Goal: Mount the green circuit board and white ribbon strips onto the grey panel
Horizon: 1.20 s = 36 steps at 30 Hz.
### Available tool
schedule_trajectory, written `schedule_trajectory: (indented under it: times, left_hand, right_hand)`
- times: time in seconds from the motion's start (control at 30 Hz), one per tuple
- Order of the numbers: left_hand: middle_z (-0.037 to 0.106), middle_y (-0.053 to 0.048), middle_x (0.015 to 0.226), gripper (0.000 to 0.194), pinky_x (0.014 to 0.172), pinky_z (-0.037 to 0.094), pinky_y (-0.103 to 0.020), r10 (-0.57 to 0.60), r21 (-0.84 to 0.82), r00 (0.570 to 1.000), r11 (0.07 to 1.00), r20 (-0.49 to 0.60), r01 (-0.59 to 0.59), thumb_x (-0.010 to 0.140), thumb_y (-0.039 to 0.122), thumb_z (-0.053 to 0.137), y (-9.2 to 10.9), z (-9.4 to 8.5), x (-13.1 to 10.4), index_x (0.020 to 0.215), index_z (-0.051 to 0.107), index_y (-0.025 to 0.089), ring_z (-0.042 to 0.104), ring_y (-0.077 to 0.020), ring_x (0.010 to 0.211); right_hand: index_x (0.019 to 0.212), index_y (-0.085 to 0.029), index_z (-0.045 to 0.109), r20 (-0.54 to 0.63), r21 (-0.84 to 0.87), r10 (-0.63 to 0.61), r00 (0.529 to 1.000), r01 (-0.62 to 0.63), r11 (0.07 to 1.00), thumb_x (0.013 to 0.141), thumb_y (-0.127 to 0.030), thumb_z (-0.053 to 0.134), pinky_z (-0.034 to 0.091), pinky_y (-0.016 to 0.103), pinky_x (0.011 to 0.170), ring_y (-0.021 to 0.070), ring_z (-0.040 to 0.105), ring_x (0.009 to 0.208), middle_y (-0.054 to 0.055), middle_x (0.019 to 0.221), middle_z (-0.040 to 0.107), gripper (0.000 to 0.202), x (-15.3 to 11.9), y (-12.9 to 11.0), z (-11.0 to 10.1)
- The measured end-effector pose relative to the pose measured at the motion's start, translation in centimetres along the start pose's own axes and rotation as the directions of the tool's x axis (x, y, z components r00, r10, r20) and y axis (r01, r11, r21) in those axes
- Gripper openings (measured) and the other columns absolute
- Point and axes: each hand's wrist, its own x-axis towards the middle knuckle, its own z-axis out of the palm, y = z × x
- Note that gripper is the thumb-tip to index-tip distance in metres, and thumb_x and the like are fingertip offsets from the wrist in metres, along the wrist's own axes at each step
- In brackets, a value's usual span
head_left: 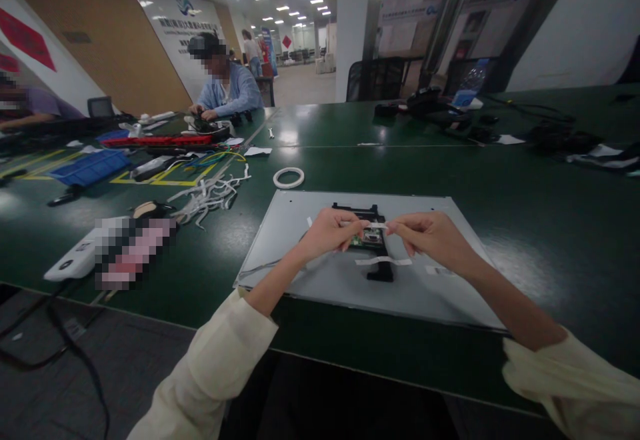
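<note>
I have the short white strip (377, 225) stretched between my two hands, just over the green circuit board (373, 236) in its black frame (383, 273). The thumb and forefinger of my left hand (330, 232) are closed on one end; those of my right hand (440, 237) are pinched on the other, with no real gap in either grip. I judge the strip thin, limp and nearly weightless, probably tape: it should crease, curl or stick to my skin if it goes slack, so the very ends are the place to hold it, under light, even tension.

A second strip (383, 262) lies across the frame's lower part. The frame looks like stiff, light plastic, best taken by its outer edges, as the exposed board seems the fragile part. Beneath it is the flat grey panel (280, 227); the tape roll (289, 185) sits beyond the panel's far edge.
</note>
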Motion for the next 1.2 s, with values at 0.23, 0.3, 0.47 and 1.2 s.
schedule_trajectory:
  times: [0.23,0.3,0.47,1.2]
  left_hand:
    - [0.044,0.005,0.037,0.042,0.038,0.029,-0.016,-0.002,0.102,0.996,0.995,-0.093,0.011,0.079,0.048,0.052,-0.6,0.2,0.1,0.056,0.055,0.014,0.037,-0.0046,0.032]
    - [0.041,0.006,0.034,0.046,0.038,0.027,-0.017,0.005,0.116,0.989,0.993,-0.148,0.012,0.079,0.049,0.051,-0.7,0.0,0.3,0.049,0.050,0.015,0.036,-0.0044,0.032]
    - [0.034,0.007,0.031,0.048,0.038,0.023,-0.018,0.034,0.062,0.916,0.998,-0.399,-0.011,0.081,0.049,0.047,-1.0,-1.7,0.9,0.047,0.046,0.016,0.030,-0.0044,0.030]
    - [0.064,-0.009,0.101,0.027,0.090,0.042,-0.034,0.434,0.725,0.878,0.670,-0.204,-0.162,0.090,0.021,0.036,-2.9,-0.6,1.6,0.111,0.053,0.014,0.056,-0.0199,0.097]
  right_hand:
    - [0.068,-0.016,0.067,-0.066,-0.116,-0.028,0.997,0.020,0.993,0.082,-0.045,0.050,0.023,0.022,0.043,0.0081,0.034,0.036,-0.002,0.038,0.044,0.037,0.2,0.0,0.2]
    - [0.067,-0.016,0.066,-0.121,-0.126,-0.027,0.992,0.011,0.992,0.082,-0.047,0.050,0.023,0.023,0.043,0.0083,0.034,0.037,-0.002,0.039,0.042,0.037,0.3,0.4,-0.1]
    - [0.070,-0.017,0.064,-0.367,-0.015,0.072,0.928,-0.083,0.996,0.080,-0.050,0.052,0.021,0.024,0.044,0.0079,0.030,0.038,-0.004,0.041,0.036,0.037,0.8,1.9,-1.5]
    - [0.086,-0.010,0.065,0.171,0.672,0.426,0.889,-0.421,0.609,0.069,-0.030,0.061,0.007,0.017,0.036,0.0027,0.022,0.037,-0.005,0.046,0.039,0.027,2.0,1.6,1.4]
